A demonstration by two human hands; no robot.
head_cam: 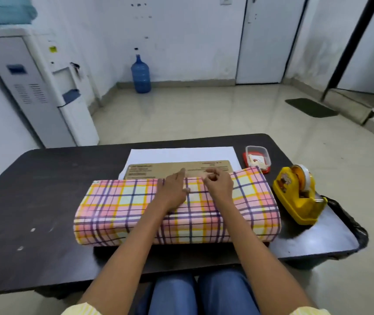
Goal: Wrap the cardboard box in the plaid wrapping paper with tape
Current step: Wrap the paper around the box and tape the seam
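The cardboard box (165, 170) lies flat on the dark table (45, 201), its far strip still bare brown. Pink, yellow and purple plaid wrapping paper (117, 208) is folded over its near side and top, and the paper's white underside (181, 154) lies spread behind the box. My left hand (173, 190) presses flat on the paper's edge atop the box, fingers straight. Beside it, my right hand (219, 184) has its fingers curled, pinching what looks like a small clear piece of tape (198, 172) at the paper's edge.
A yellow tape dispenser (297, 196) stands at the table's right side. Behind it sits a small clear container with a red lid (257, 159). A black bag (349, 221) hangs off the right edge. A water dispenser (45, 87) and a blue bottle (141, 75) stand on the floor beyond.
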